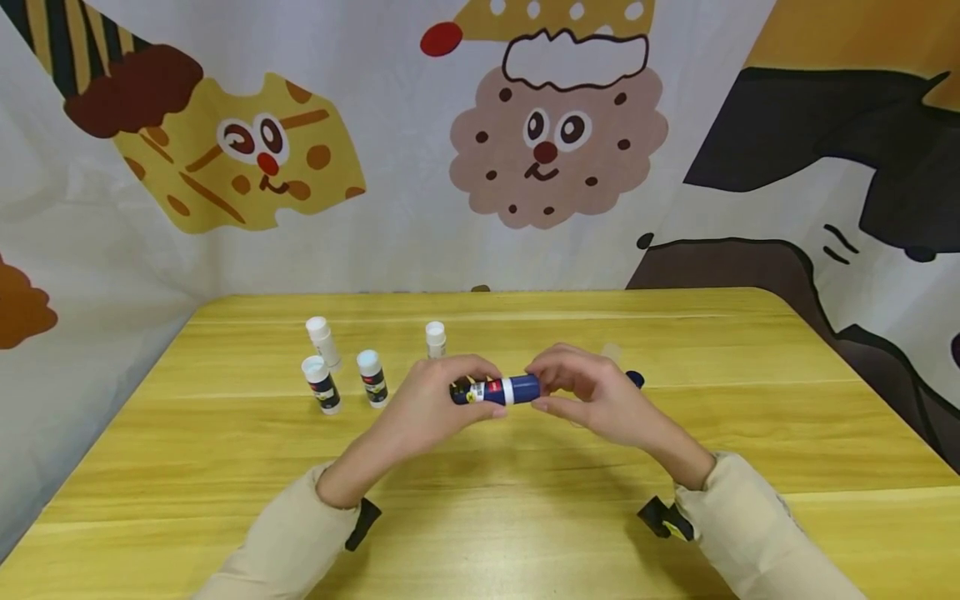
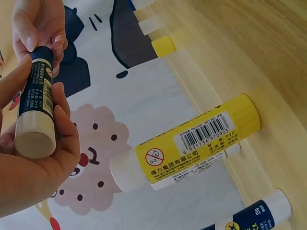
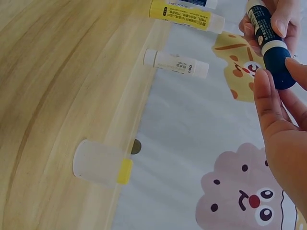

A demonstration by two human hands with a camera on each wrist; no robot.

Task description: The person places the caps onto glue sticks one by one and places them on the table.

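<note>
Held level above the table is a navy glue stick [image 1: 487, 391] with a white band and a blue cap [image 1: 525, 388]. My left hand [image 1: 423, 408] grips its body, thumb below and fingers over the top. At the other end, my right hand [image 1: 596, 396] pinches the blue cap between thumb and fingers. The left wrist view shows the stick's white base [image 2: 35, 136] facing that camera. The cap is on the stick in the right wrist view. A yellow glue stick [image 2: 196, 143] stands near my left hand, apart from it.
Upright at the left are navy-labelled glue sticks [image 1: 321, 385] and a white one [image 1: 321, 340]. Another white glue stick [image 1: 436, 337] stands behind my left hand. A clear cap [image 3: 98, 162] stands with something yellow [image 3: 124, 171] by it. Behind my right hand shows a blue piece [image 1: 635, 379].
</note>
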